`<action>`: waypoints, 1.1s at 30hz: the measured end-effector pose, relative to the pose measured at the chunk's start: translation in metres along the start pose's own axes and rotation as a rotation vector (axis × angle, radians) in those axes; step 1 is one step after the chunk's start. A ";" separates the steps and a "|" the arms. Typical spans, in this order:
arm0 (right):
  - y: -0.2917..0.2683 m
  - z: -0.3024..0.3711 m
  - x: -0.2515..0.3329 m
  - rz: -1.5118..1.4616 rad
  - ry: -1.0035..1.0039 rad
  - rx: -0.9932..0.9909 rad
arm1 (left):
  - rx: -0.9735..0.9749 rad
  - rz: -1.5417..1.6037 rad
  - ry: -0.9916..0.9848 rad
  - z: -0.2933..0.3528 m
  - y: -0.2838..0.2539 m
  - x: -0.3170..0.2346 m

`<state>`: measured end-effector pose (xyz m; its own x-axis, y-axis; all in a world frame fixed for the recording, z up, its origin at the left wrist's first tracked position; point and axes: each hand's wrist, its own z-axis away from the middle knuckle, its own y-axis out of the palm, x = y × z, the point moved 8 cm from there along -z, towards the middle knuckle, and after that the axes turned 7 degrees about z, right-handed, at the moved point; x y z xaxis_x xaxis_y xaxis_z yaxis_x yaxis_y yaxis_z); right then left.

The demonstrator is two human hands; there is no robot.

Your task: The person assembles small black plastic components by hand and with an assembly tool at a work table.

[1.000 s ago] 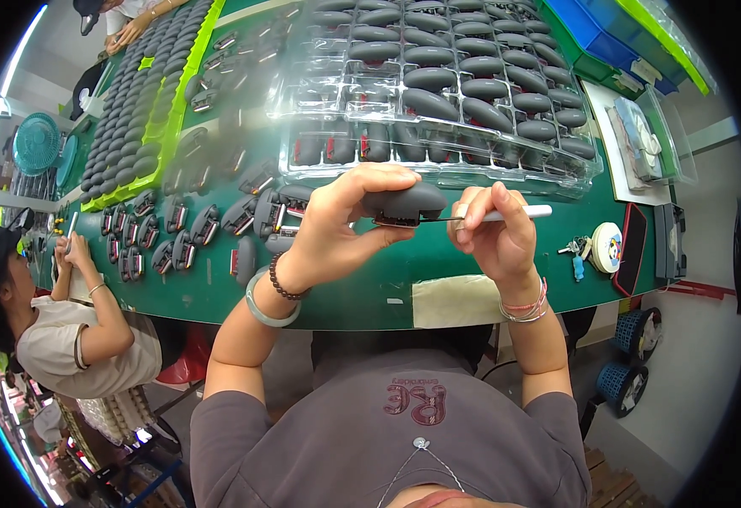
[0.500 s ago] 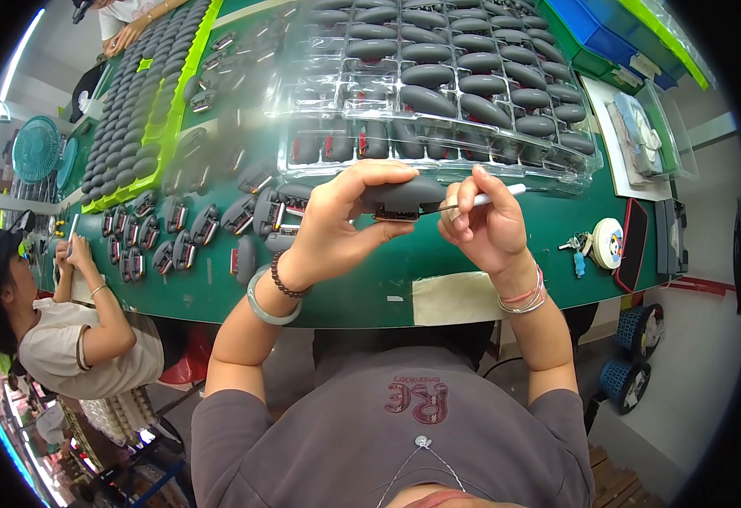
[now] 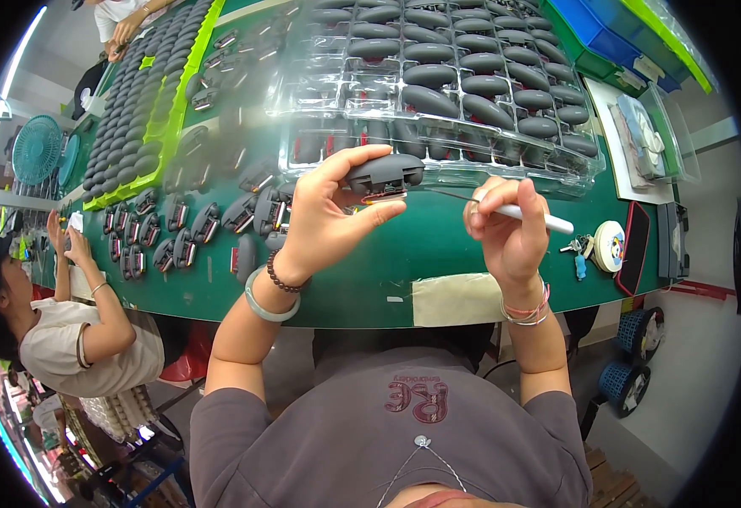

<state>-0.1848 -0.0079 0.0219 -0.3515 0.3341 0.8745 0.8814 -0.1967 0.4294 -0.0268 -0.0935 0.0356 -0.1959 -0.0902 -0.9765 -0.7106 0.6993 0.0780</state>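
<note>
Between the thumb and fingers of my left hand is a dark grey rounded housing, its inner side with wires and a small board facing me. My right hand grips a white-handled tool with a thin dark shaft, perhaps a screwdriver. The shaft's tip points left toward the housing and ends a little to its right, apart from it. Just beyond both hands stand stacked clear plastic trays whose pockets hold many similar grey housings.
Loose grey housings with exposed insides lie on the green table to my left. A lime-green tray of housings stands farther back. Keys, a round tin and a phone lie right. A co-worker sits left.
The tool has drawn back right and slightly down, its shaft leaving the housing's edge. My left hand has moved slightly left and tilted the housing. The co-worker's hands have risen and parted.
</note>
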 end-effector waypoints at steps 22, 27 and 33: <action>0.030 0.012 0.021 0.562 -0.265 0.177 | 0.025 -0.234 0.097 0.001 0.006 -0.006; 0.023 0.005 0.015 0.446 -0.172 0.173 | 0.053 -0.245 0.112 0.001 0.010 -0.006; 0.011 -0.002 -0.009 0.037 0.097 0.114 | 0.060 -0.052 -0.024 0.002 0.009 0.003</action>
<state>-0.1724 -0.0151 0.0197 -0.3425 0.2368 0.9092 0.9224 -0.0994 0.3733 -0.0327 -0.0858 0.0325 -0.1431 -0.1108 -0.9835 -0.6777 0.7352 0.0157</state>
